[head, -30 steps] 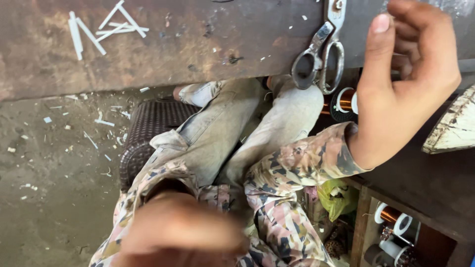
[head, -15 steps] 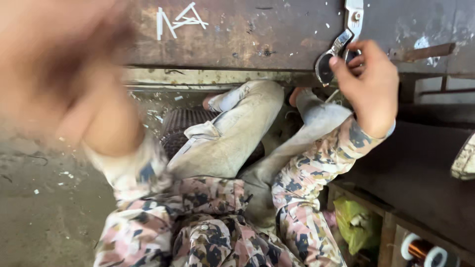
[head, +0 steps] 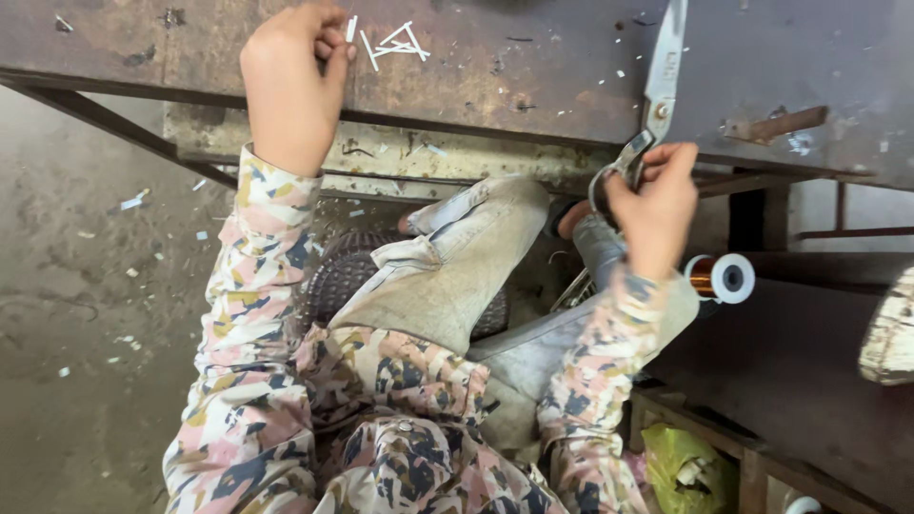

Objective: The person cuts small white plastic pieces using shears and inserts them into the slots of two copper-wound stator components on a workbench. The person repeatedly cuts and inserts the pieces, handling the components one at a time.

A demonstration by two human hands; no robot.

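Observation:
My left hand (head: 290, 81) rests on the worn metal workbench (head: 533, 67) with its fingertips pinching a small white strip (head: 351, 29). More short white strips (head: 395, 43) lie in a small heap just to the right of it. My right hand (head: 657, 205) grips the handles of large metal scissors (head: 657, 90) at the bench's near edge. Their blades lie on the bench top and point away from me. My sleeves have a pink camouflage pattern.
My knees in pale trousers sit below the bench edge. A spool of copper wire (head: 724, 278) lies on a dark shelf at the right. A rusty bolt (head: 771, 124) lies on the bench. A yellow-green bag (head: 685, 471) sits lower right. White scraps litter the concrete floor (head: 86, 286).
My left hand has risen from my lap to the bench top and taken hold of a white strip. My right hand has closed on the scissors' handles.

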